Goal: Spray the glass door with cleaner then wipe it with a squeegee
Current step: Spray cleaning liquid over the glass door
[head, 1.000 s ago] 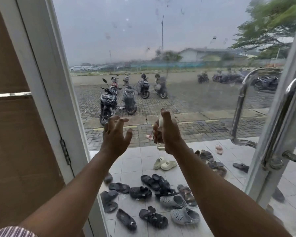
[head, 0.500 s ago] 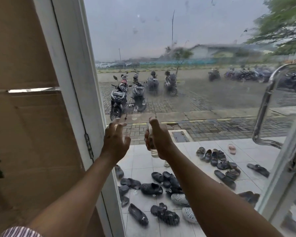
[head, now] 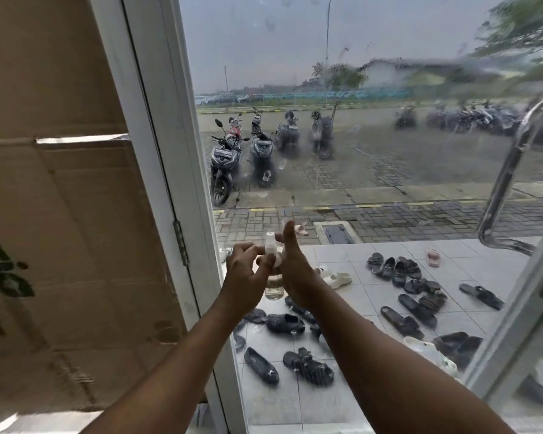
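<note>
My right hand [head: 297, 272] grips the bottle [head: 274, 285], one finger raised; my left hand [head: 246, 275], just beside, pinches its neck; streaked glass [head: 389, 170] beyond.

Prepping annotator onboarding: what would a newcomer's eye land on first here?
Dead centre, the left hand and right hand hold a small clear spray bottle before the glass door, whose pane is streaked with droplets. Through it, scattered sandals lie on the tiles lower right, and parked scooters stand beyond.

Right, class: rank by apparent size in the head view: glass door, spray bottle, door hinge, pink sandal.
Largest to smallest:
glass door
spray bottle
door hinge
pink sandal (farther away, so its true size is unsure)
</note>
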